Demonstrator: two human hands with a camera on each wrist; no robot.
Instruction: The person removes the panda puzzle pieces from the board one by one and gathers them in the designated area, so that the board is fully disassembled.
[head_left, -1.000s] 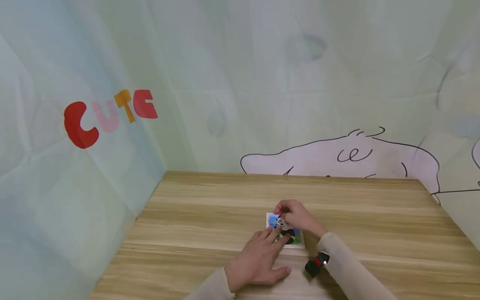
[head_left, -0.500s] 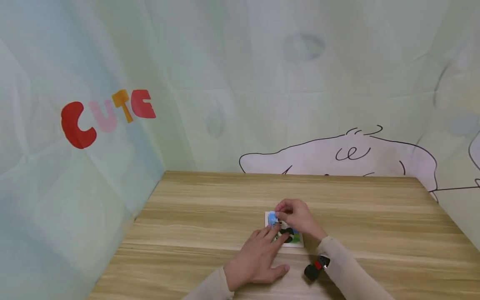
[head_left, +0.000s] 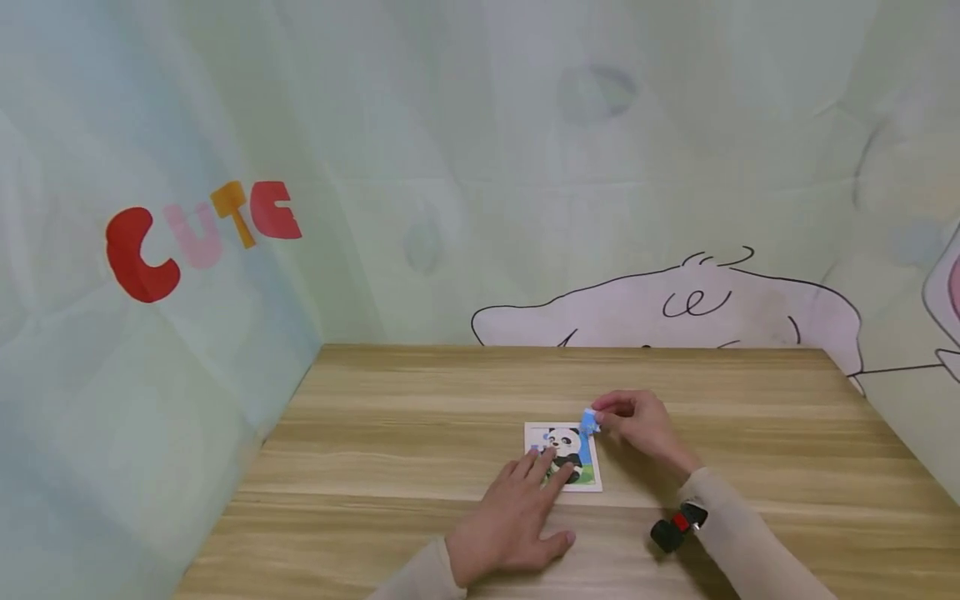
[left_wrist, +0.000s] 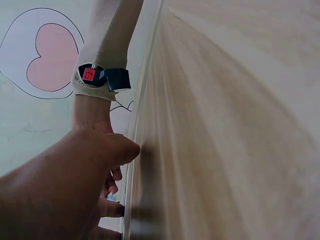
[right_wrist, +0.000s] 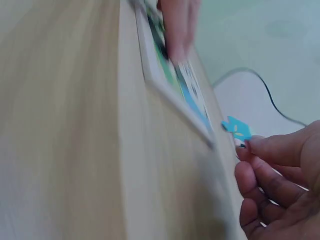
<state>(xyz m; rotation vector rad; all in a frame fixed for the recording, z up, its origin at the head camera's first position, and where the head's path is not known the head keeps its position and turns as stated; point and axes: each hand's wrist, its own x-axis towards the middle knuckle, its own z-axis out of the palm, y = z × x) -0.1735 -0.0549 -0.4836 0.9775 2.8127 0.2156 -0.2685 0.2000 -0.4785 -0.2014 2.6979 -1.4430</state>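
A small square panda puzzle in a white frame [head_left: 562, 490] lies on the wooden table. My left hand [head_left: 513, 521] rests flat with its fingertips on the puzzle's lower left part, thumb spread on the table. Between thumb and fingers of my right hand [head_left: 647, 429] is a light blue puzzle piece [head_left: 589, 422], at the frame's upper right corner. In the right wrist view the blue piece [right_wrist: 239, 128] shows clear of the frame [right_wrist: 177, 111], pinched by the right hand [right_wrist: 280, 185]. A pale area shows at the puzzle's upper left.
The wooden table [head_left: 405, 417] reaches back to a pale printed backdrop [head_left: 420, 125] with coloured letters on the left and a line-drawn animal. A black and red device [head_left: 678, 527] is strapped to the right wrist.
My right hand has moved right from the puzzle's upper left, and the blue piece has come away with it. The left hand stays on the puzzle. The head view has shifted slightly.
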